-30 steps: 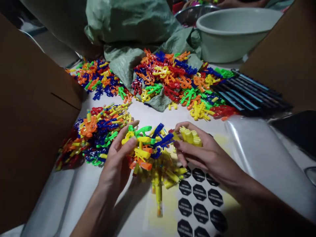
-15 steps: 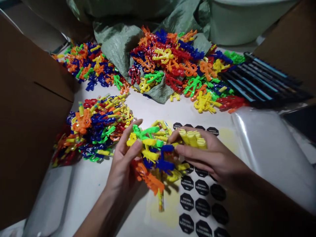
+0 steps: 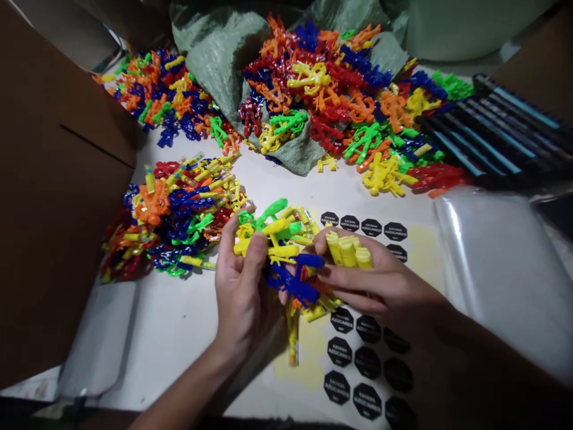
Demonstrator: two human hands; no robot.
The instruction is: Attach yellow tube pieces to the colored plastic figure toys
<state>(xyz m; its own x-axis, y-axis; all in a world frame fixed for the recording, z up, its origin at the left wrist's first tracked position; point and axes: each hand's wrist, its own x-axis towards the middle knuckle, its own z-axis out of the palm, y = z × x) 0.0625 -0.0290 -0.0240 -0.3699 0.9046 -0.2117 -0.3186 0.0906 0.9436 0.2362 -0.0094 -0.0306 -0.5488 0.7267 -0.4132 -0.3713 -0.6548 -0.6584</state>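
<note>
Our left hand (image 3: 244,292) and right hand (image 3: 378,280) clenched a tangled clump of plastic figures (image 3: 280,245) above the sticker sheet (image 3: 340,352); squeezing too hard could snap a limb or drop pieces onto the table (image 3: 174,328).

Bright, even light falls from above; soft shadow lies below the left hand's fingers (image 3: 230,239), glare streaks the clear plastic sheet (image 3: 496,269) well right of them, and the wide-angle edges bow.

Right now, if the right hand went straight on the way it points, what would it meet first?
Probably the blue plastic figure just ahead of the right hand; depth is unclear. The left hand lies just beyond.
</note>
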